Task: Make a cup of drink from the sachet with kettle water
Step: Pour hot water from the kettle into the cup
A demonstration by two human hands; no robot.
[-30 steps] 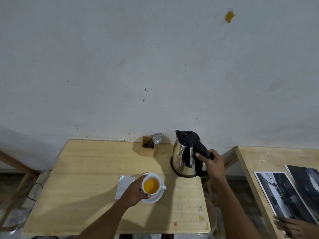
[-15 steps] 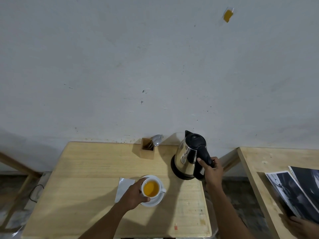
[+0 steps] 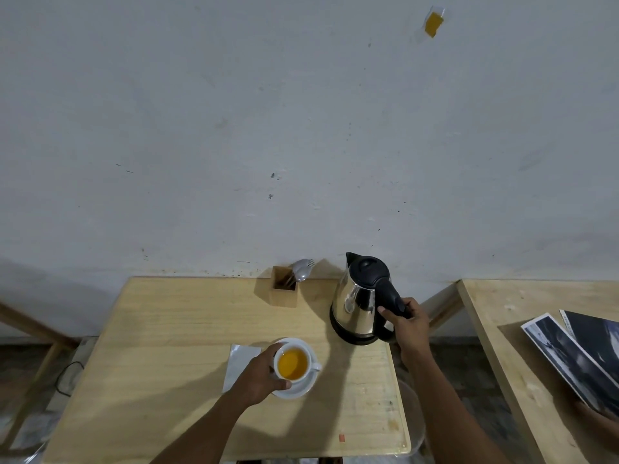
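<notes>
A white cup (image 3: 292, 363) full of orange drink sits on a white saucer (image 3: 298, 388) near the middle of the wooden table (image 3: 160, 346). My left hand (image 3: 259, 375) wraps around the cup's left side. A steel kettle (image 3: 360, 301) with a black lid and handle stands upright on its base at the table's back right. My right hand (image 3: 407, 324) grips the kettle's handle. A silvery sachet (image 3: 239, 361) lies flat just left of the saucer, partly under my left hand.
A small wooden box (image 3: 284, 291) with spoons and a fork stands by the wall, left of the kettle. A second wooden table (image 3: 502, 346) at the right holds dark printed sheets (image 3: 576, 356), with another person's hand (image 3: 599, 416) on them.
The kettle tilted, then came back upright on its base, with my right hand still on the handle. My left hand stayed on the cup.
</notes>
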